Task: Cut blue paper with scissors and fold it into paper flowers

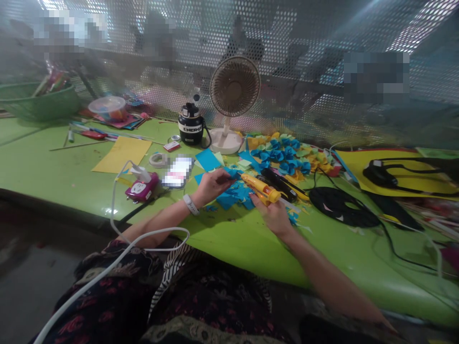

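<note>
My right hand [274, 215] is closed around a yellow glue gun [263, 189], its nozzle pointing left toward my other hand. Pinched in the fingers of my left hand [213, 186] is a small piece of blue paper [234, 174], close to the nozzle. Cut blue paper scraps [229, 198] lie on the green table [208, 239] below both hands. Behind them are square blue sheets [208, 160]. A heap of folded blue and yellow paper flowers [283, 153] spreads farther back to the right. Black-handled tools [278, 184] rest just beyond the glue gun.
A white fan [225, 141] and a black bottle [191, 129] stand at the back. Left are a phone [178, 172], a tape roll [158, 160] and a purple power adapter [143, 188]. A white cable [150, 234] loops over my left forearm. A black disc [344, 205] lies right.
</note>
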{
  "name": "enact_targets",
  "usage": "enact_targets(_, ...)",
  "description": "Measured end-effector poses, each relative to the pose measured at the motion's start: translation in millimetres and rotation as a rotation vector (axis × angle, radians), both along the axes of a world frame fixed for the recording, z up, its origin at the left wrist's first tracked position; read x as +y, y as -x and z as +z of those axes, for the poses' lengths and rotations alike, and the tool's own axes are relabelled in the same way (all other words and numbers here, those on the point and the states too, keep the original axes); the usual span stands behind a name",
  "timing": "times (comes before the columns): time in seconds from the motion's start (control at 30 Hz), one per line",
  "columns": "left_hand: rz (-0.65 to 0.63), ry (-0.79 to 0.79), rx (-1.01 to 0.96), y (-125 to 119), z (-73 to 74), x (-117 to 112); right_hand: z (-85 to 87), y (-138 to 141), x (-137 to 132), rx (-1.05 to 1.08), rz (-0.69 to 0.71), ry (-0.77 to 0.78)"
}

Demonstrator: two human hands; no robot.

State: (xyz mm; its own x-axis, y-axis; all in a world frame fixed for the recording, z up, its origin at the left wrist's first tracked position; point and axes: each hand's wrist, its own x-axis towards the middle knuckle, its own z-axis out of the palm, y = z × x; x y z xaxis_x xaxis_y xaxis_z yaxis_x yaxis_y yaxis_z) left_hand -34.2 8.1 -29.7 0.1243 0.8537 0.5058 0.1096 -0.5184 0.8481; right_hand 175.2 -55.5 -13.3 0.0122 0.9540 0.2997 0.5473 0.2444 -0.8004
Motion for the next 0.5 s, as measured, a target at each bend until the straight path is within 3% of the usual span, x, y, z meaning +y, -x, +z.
enact_targets(0.5,0.002,0.012,-0.011,0.8,-1.3,0.4,2.1,0.8,-0.5,-0.013,-0.013,-0.015)
